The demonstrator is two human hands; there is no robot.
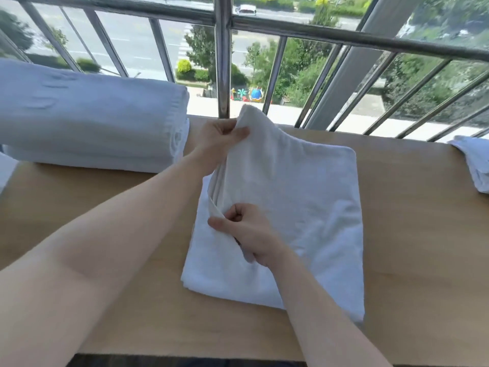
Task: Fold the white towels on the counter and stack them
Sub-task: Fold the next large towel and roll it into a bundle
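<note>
A white towel (299, 207) lies partly folded in the middle of the wooden counter (412, 234). My left hand (219, 139) pinches its far left corner and holds it lifted above the counter. My right hand (246, 231) grips the towel's left edge nearer to me, thumb on top and fingers tucked under the layers. The towel's right half rests flat. A stack of folded white towels (87, 120) sits at the left back of the counter.
More white cloth (473, 162) lies at the counter's right edge. A metal railing (223, 62) with vertical bars runs along the far side, just behind the counter, with a street and trees far below.
</note>
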